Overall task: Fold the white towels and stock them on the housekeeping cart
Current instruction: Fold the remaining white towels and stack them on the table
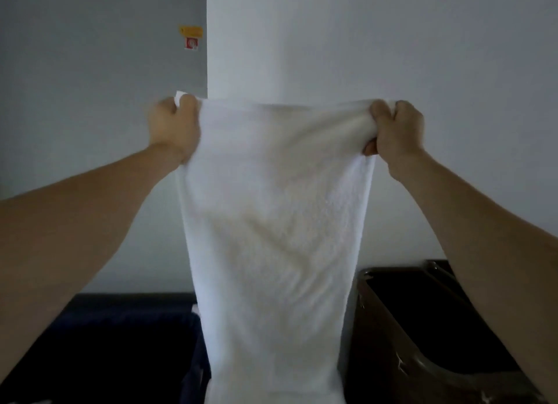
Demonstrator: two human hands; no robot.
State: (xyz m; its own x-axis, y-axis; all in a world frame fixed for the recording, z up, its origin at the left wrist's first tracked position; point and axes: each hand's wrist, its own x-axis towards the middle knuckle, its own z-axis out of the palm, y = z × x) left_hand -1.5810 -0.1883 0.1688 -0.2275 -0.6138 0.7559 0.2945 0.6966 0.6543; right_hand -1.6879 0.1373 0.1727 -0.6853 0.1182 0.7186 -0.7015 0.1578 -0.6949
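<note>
- Pale wall (453,56) behind, bearing one small red-and-yellow sticker (191,38).
- One white terry towel (271,237) hangs full-length (soft, nubbly), stretched between both hands.
- Left hand (173,129) and right hand (395,132): each grip curled tightly round a top corner.
- Dark bin (422,328) below right.
</note>
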